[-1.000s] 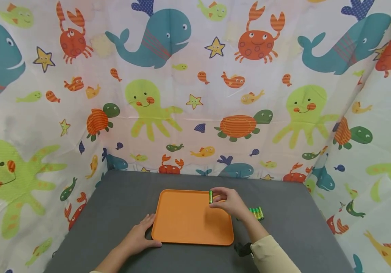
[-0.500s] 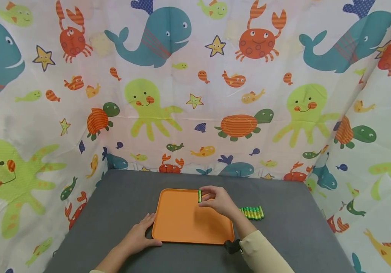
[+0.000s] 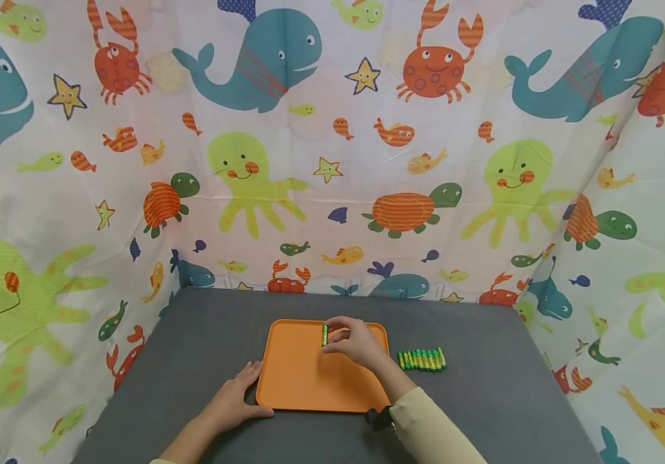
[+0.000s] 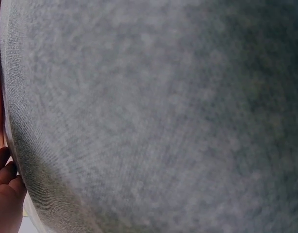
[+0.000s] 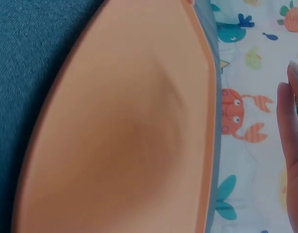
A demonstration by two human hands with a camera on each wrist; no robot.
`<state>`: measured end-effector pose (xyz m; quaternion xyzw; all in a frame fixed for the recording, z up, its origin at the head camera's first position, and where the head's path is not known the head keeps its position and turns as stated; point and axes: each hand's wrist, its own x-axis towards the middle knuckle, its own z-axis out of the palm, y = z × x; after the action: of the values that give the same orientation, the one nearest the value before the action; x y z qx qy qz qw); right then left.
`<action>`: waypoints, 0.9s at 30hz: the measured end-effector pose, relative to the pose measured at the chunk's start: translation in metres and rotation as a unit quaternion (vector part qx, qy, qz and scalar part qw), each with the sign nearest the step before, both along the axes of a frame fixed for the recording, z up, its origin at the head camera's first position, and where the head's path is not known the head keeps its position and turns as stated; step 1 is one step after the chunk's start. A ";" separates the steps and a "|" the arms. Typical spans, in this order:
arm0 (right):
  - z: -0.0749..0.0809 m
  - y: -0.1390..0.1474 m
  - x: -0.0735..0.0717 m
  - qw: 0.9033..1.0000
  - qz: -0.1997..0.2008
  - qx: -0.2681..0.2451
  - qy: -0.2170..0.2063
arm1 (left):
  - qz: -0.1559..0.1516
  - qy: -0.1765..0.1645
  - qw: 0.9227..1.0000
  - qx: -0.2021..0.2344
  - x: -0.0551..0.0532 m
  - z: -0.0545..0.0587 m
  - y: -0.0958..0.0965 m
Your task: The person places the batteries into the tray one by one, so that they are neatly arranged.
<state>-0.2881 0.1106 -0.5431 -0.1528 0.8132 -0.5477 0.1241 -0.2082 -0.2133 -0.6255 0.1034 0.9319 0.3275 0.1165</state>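
The head camera is looking forward and down over tray (image 3: 303, 383), worktop (image 3: 483, 386) and patterned curtain (image 3: 321, 258). The left wrist's is facing the worktop closely; the right wrist's, near the tray, is sharing tray and curtain with the head's.

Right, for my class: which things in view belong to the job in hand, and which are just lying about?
Job in hand:
green cylinder, likely a battery, in the right hand
orange tray, left hand at its near left corner
row of similar cylinders, probably

Just there:
sea-creature curtain
grey table
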 end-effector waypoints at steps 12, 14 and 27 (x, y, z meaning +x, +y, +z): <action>-0.019 -0.021 -0.004 1.000 -0.005 -0.014 -0.009 | -0.005 0.009 1.000 0.005 0.000 0.001 0.001; -0.022 -0.026 -0.003 1.000 -0.008 -0.017 -0.014 | -0.005 0.007 1.000 0.002 0.000 0.000 0.001; -0.044 -0.050 -0.003 1.000 -0.014 -0.008 -0.025 | 0.000 0.004 1.000 0.002 0.000 -0.002 0.001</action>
<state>-0.2907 0.0608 -0.5867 -0.1285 0.8076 -0.5595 0.1349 -0.2079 -0.2123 -0.6274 0.1050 0.9316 0.3293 0.1125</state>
